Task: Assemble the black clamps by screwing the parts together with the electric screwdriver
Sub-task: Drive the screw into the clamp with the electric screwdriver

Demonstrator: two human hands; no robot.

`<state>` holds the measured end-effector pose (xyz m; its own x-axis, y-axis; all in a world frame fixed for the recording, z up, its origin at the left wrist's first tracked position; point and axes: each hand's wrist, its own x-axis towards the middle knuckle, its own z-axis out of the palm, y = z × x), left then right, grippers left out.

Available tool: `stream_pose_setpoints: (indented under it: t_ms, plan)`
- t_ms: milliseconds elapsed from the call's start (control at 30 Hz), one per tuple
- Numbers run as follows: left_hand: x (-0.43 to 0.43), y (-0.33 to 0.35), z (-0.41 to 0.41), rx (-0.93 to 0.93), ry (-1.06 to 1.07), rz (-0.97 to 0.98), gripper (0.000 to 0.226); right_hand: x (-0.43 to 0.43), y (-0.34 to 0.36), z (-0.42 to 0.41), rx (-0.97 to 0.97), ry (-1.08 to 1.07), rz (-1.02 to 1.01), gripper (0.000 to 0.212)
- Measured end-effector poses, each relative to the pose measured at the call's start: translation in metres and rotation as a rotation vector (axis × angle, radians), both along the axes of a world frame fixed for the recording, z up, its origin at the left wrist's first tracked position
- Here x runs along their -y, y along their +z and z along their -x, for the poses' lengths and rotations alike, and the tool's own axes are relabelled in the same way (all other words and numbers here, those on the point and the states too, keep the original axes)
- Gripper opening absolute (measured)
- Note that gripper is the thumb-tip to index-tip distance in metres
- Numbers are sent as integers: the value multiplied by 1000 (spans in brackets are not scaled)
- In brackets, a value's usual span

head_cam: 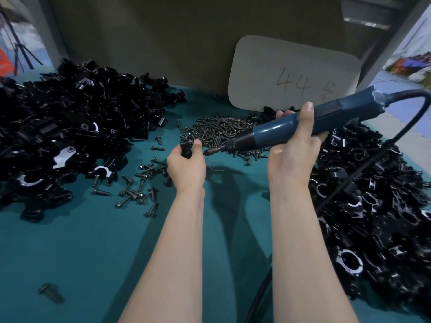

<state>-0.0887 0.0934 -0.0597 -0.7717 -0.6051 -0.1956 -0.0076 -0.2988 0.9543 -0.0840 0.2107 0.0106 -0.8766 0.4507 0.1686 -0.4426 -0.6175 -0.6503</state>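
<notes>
left hand (186, 163) pinches clamp (186, 150) with screw, steadying it | right hand (295, 145) grips screwdriver (289, 127), tip aimed from 3 o'clock to drive | screws (224, 129) heaped at 12

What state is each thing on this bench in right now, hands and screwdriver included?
Left hand: closed on a small black clamp part.
Right hand: gripping the electric screwdriver.
Screwdriver bit: close to the part; contact unclear.
Screw pile: loose.
Black parts heaps: unsorted.
</notes>
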Motion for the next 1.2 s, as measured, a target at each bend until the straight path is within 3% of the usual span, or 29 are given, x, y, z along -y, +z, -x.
stream_pose_setpoints:
  t_ms: [67,133,267,600,733,900,1067,1200]
  plan:
    - [0,0,0,-2,2,-5,18,3,0,-1,-16,-13,-27,45]
    - [-1,-2,0,-7,5,-18,16,4,0,-2,-32,-9,-39,44]
    - [-1,-1,0,-2,-23,-85,46,5,1,-4,-77,-4,-116,46]
    - [2,-4,3,20,-30,-111,47,11,4,-7,-128,25,-213,53]
    - [4,-3,2,27,-84,-19,16,6,9,-9,-161,77,-180,51]
    - [6,-1,1,185,-287,84,17,-1,22,-15,-189,93,-153,75]
    - [8,-1,1,228,-329,214,20,-12,21,-18,-160,139,-110,56]
    - [9,0,0,238,-328,295,21,-20,20,-17,-157,134,-112,55]
